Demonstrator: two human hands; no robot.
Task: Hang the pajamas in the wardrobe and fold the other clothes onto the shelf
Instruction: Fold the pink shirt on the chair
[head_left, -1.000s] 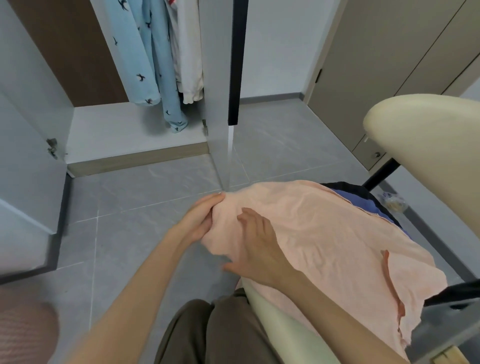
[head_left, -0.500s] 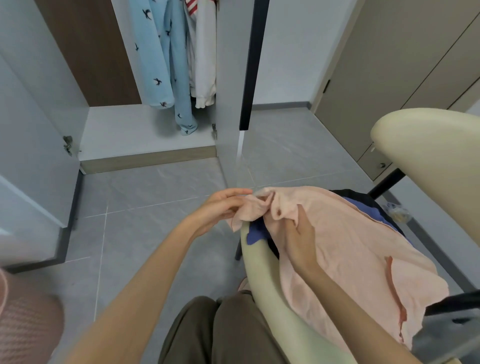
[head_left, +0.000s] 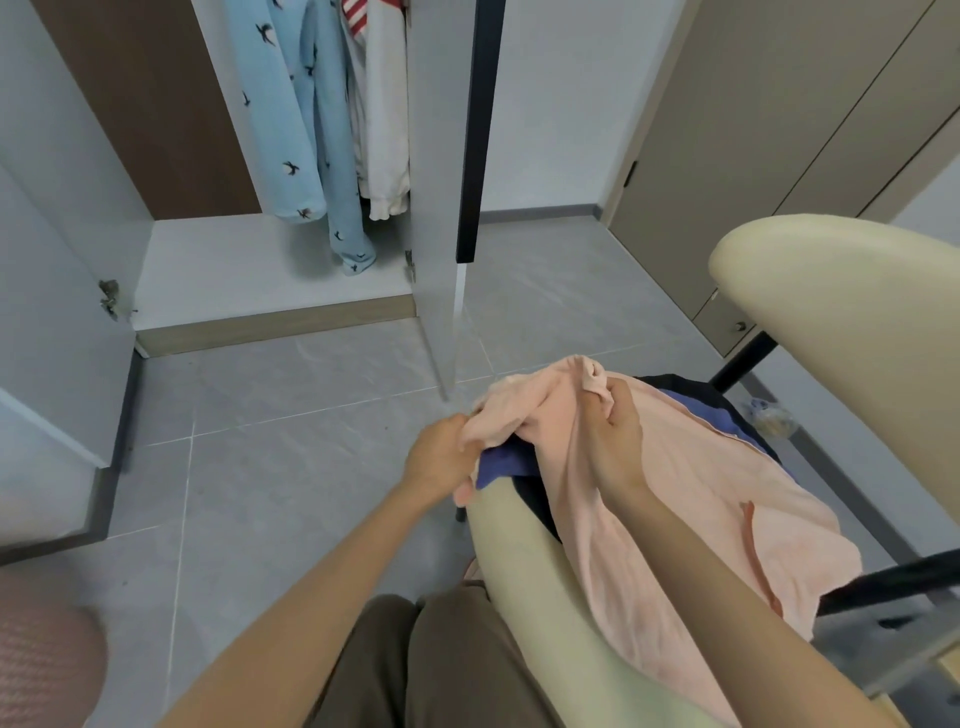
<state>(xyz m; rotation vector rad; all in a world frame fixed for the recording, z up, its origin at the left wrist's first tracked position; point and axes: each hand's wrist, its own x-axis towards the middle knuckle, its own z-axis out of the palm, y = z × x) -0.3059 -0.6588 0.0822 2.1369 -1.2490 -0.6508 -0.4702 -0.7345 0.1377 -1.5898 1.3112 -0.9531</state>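
Fingers of the left hand (head_left: 441, 460) and right hand (head_left: 618, 439) pinch the peach shirt (head_left: 701, 499) on the cream chair (head_left: 519, 551)

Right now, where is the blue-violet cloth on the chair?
Head view, right of centre: the blue-violet cloth lies on the cream padded chair, under the peach-pink cotton garment, peeking out beside the left hand that grips that garment.

peach garment (head_left: 675, 483): crumpled, spread over chair (head_left: 519, 551) seat, front edge bunched in left hand (head_left: 441, 462) and right hand (head_left: 618, 441) | blue garment (head_left: 506, 462): beneath it, corner showing | dark garment (head_left: 685, 389): under both | pajamas (head_left: 291, 130): light blue, bird print, hanging in open wardrobe (head_left: 249, 265) beside white garment (head_left: 387, 130)
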